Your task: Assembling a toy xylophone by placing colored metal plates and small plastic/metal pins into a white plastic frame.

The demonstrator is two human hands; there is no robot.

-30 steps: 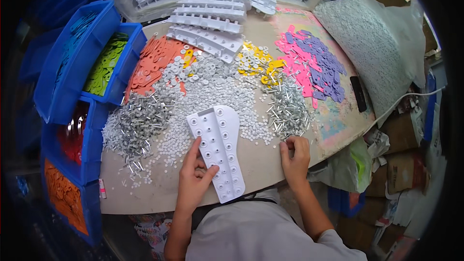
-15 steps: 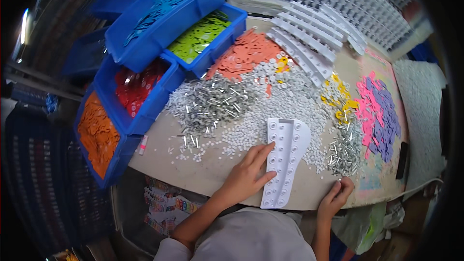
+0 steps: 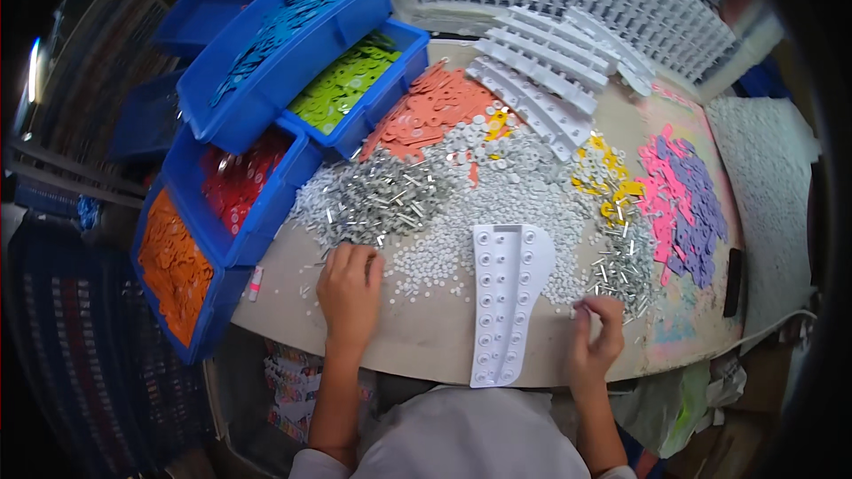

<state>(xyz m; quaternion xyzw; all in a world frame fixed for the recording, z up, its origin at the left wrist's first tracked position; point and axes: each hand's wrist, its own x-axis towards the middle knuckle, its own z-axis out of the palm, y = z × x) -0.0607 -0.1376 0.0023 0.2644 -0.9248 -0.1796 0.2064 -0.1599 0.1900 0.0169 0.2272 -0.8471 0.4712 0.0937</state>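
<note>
A white foot-shaped plastic plate [image 3: 504,310] lies upright in the picture near the table's front edge, with rows of round studs along a central groove. Neither hand touches it. To its left, my left hand [image 3: 349,293] is closed, fingers bent down at the lower edge of a heap of shiny metal pins [image 3: 390,200]; its fingertips are hidden. On the plate's right, my right hand [image 3: 599,341] curls with thumb and forefinger close together beside a smaller heap of metal pins [image 3: 626,270]. What the fingertips hold, if anything, is too small to make out.
Small white round caps [image 3: 506,204] spread behind the plate. Coral pieces [image 3: 426,111], yellow pieces [image 3: 612,177], pink pieces [image 3: 657,186] and purple pieces [image 3: 697,213] lie in heaps. Blue bins [image 3: 257,239] stand at left, and white studded strips [image 3: 541,80] are stacked at the back.
My left hand has left the plate and moved left to the pin heap. My right hand has shifted slightly up, away from the table's front edge. The whole view has shifted a little.
</note>
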